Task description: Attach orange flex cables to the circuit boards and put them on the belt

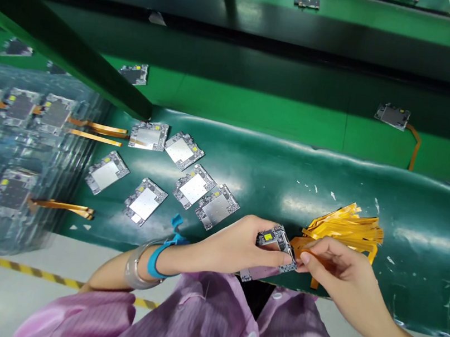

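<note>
My left hand [247, 246] grips a circuit board [277, 238] with a yellow sticker, held tilted near the table's front edge. Between the thumb and fingers of my right hand [335, 266] is an orange flex cable [302, 246], its end at the board's right edge. Whether the cable is joined to the board cannot be made out. Just behind my right hand lies a pile of orange flex cables [345, 227]. Several loose circuit boards with silver shields, such as this circuit board [194, 186], lie to the left of my hands.
Stacked clear plastic trays [51, 156] at the left hold boards with cables attached. A dark green post [71, 38] slants across the upper left. Beyond the table mat [259, 168], a green belt [259, 109] carries boards, including one board [392, 116] with a cable.
</note>
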Demonstrator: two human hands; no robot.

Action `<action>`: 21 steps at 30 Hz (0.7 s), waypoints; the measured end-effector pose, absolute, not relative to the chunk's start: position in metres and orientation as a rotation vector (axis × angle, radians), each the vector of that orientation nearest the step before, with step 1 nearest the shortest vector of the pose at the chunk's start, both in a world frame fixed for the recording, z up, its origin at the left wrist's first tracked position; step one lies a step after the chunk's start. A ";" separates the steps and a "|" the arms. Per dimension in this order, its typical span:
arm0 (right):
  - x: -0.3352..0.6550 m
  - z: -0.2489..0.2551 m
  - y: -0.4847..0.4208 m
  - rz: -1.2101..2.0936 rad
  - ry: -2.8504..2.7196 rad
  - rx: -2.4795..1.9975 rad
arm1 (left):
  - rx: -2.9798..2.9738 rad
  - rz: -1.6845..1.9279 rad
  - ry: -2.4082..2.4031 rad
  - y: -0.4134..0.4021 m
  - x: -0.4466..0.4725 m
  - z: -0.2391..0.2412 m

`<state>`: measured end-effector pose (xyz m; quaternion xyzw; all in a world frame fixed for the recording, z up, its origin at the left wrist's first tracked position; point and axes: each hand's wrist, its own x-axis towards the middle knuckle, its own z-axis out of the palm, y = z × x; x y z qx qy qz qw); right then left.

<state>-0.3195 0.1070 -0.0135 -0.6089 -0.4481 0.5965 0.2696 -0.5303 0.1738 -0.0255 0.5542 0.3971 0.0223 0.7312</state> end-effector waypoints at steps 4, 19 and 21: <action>-0.318 -0.015 0.107 1.595 -1.226 -1.661 | 1.230 0.058 0.874 0.174 -0.529 -0.026; -0.315 -0.015 0.102 1.577 -1.208 -1.676 | 1.223 0.049 0.868 0.173 -0.526 -0.026; -0.314 -0.014 0.103 1.583 -1.205 -1.670 | 1.223 0.052 0.869 0.174 -0.526 -0.025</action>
